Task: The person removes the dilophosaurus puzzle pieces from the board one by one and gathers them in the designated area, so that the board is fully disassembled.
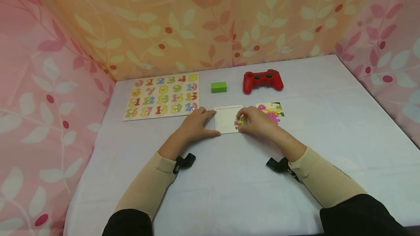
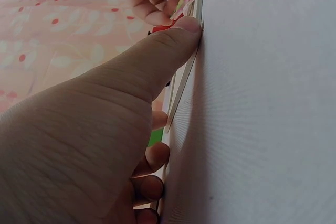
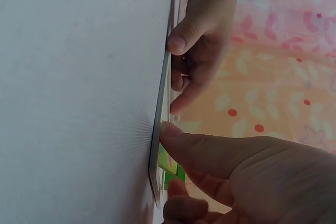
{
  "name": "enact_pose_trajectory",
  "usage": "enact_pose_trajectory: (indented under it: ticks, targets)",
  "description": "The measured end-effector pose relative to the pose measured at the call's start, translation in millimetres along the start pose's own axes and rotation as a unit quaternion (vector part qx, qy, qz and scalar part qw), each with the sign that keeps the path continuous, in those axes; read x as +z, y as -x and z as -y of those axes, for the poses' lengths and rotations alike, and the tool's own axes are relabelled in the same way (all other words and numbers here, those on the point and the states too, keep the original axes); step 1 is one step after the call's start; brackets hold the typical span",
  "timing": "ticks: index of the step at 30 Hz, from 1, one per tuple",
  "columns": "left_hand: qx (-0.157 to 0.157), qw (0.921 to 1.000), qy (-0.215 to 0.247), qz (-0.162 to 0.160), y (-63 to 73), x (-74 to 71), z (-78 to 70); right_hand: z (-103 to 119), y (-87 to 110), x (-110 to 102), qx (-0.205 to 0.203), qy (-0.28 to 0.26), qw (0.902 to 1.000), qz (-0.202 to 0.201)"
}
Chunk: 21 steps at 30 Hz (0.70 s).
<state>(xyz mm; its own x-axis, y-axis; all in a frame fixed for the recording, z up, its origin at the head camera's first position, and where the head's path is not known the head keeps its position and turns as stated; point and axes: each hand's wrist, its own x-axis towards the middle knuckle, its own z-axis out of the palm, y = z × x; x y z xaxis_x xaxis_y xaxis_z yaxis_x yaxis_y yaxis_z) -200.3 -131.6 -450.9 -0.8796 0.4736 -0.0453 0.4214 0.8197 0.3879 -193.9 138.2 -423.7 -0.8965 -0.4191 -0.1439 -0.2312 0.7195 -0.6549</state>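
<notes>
A shallow white puzzle tray (image 1: 226,119) lies on the table between the hands. My left hand (image 1: 195,124) holds the tray's left side in the head view, thumb at the lower edge and index finger near the upper left. Between the thumb and fingers of my right hand (image 1: 257,121) is a small colourful puzzle piece (image 1: 240,122), pinched over the tray's lower right corner. Its green and pink face also shows in the right wrist view, partly hidden by the thumb. More picture puzzle pieces (image 1: 275,109), showing a pink cartoon figure, lie right of the tray, partly behind the right hand.
A number board (image 1: 160,95) lies at the back left, close to the left hand. Behind the tray sit a green block (image 1: 218,87) and a red game controller (image 1: 263,81). The white-covered table (image 1: 216,188) meets patterned curtains (image 1: 210,21) at the back.
</notes>
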Motion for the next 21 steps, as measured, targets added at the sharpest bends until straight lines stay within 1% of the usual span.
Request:
enact_pose_trajectory:
  ticks: [5, 12, 16, 19, 21]
  targets:
    - [0.001, 1.0, 0.002, 0.0, 0.5, -0.1, -0.4, 5, 1.2, 0, -0.019, 0.036, 0.9992, 0.001]
    - [0.0, 1.0, 0.002, -0.003, 0.1, 1.1, 0.6, 8, 2.2, -1, -0.046, 0.073, 0.9963, -0.01]
    - [0.0, 1.0, 0.002, -0.003, -0.2, 1.5, 0.8, 11, 6.0, -8, -0.051, 0.065, 0.9963, -0.024]
    - [-0.002, 1.0, -0.002, -0.002, -0.6, 1.9, 1.1, 18, 13.5, -20, -0.053, 0.049, 0.9967, -0.037]
    - [-0.003, 1.0, -0.005, -0.001, -0.8, 1.9, 1.2, 22, 19.3, -30, -0.062, 0.038, 0.9964, -0.045]
